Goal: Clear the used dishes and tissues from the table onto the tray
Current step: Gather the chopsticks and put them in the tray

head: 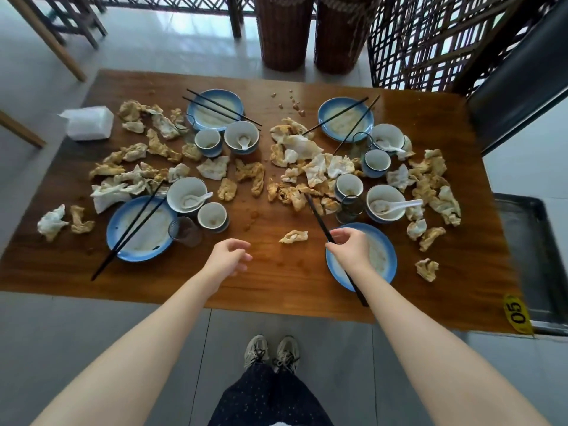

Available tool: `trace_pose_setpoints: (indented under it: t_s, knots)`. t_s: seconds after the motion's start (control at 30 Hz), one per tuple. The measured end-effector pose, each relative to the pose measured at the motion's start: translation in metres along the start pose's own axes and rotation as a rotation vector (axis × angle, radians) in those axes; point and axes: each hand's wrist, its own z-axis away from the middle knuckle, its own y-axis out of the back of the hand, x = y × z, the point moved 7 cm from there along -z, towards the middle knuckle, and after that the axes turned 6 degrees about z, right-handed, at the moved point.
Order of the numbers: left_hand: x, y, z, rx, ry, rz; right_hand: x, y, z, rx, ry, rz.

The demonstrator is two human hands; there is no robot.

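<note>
Four smeared blue plates [144,241] lie one toward each corner of the table [276,278], with black chopsticks [136,224] across three. Beside each stand a white bowl [178,187] with a spoon [196,198] and a small cup [212,216]. Crumpled, stained tissues [302,147] litter the middle. The dark tray [528,256] lies past the right edge.

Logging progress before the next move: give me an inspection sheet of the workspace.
Surface: wooden table, sauce spots and crumbs.
Job's things: four plates, bowls with spoons, cups, glasses, chopsticks; none on the tray at right.
Clutter: crumpled tissues all over; tissue pack far left.
Hands: left hand above table, holds nothing; right hand fingers pinch chopsticks over near-right plate.
Cables: nothing seen.
Surroundings: baskets, lattice screen, tiled floor.
</note>
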Motion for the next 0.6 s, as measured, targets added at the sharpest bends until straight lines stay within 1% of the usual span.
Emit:
trace_pose_setpoints:
  t_s: [0.1, 0.2, 0.3, 0.47, 0.6]
  knots:
    - [0.001, 0.025, 0.011, 0.041, -0.002, 0.006, -0.028, -0.011, 0.004, -0.076, -0.031, -0.138]
    - [0.000, 0.059, 0.022, 0.109, -0.016, 0.030, -0.061, -0.028, 0.009, -0.202, -0.053, -0.301]
    - [-0.004, 0.100, 0.029, 0.197, -0.043, 0.088, -0.094, -0.045, 0.016, -0.261, -0.026, -0.350]
    - [-0.014, 0.161, 0.024, 0.273, -0.052, 0.116, -0.148, -0.080, 0.022, -0.266, 0.024, -0.330]
    - [-0.018, 0.197, 0.008, 0.291, -0.078, 0.066, -0.179, -0.100, 0.023, -0.204, 0.038, -0.272]
